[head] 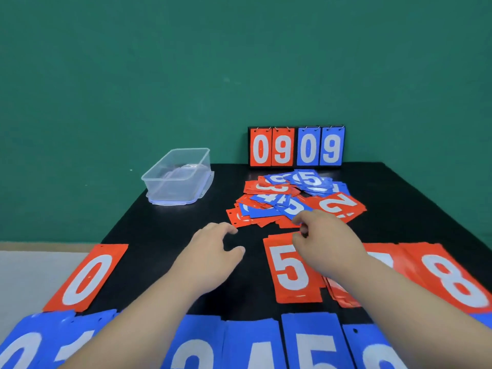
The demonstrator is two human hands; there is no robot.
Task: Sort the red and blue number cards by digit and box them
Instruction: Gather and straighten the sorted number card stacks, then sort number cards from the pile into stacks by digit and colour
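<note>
A mixed heap of red and blue number cards (pixel 292 201) lies mid-table. Nearer me, red stacks show 0 (pixel 86 278), 5 (pixel 288 270) and 8 (pixel 458 280). A row of blue stacks (pixel 311 344) runs along the front edge. My right hand (pixel 322 243) hovers over the top edge of the red 5 stack, its curled fingertips at the card's corner; whether they pinch it I cannot tell. My left hand (pixel 213 254) floats above bare table with relaxed, spread fingers and holds nothing. A clear plastic box (pixel 177 177) stands empty at the back left.
A flip scoreboard (pixel 296 147) reading 09 09 stands against the green wall at the back. The black table (pixel 165 235) ends at a left edge close to the red 0 stack. Another red stack (pixel 343 294) lies partly hidden under my right forearm.
</note>
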